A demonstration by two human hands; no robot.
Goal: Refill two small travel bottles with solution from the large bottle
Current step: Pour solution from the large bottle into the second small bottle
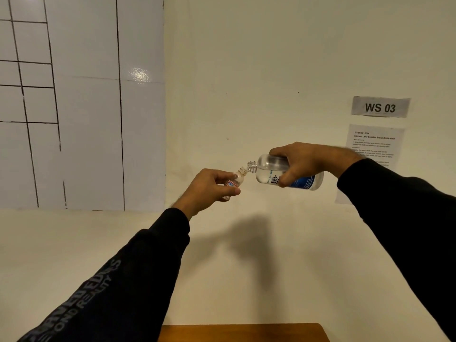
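**Below the WS 03 sign: large bottle tipped to a travel bottle's mouth**

Below and left of the WS 03 sign [380,107], in the single head view, both hands are raised in front of the cream wall [259,70]. The right hand [304,161] is wrapped around the large bottle [269,172], thumb underneath and fingers over the top, holding it almost on its side with its uncapped threaded neck pointing left. Clear solution lies pooled along its lower side; the upper part looks empty. A white and blue label shows beneath the thumb.

Further left of the sign, the left hand [209,187] pinches the small travel bottle [236,180] between thumb and fingers, tilted so its open mouth sits just beside the large bottle's neck. How much liquid it contains cannot be told. A red and blue label is partly visible on it.

Directly under the sign hangs a printed task sheet [376,144], partly covered by the right forearm. Both sleeves are black. A wooden table edge [243,333] shows far below.
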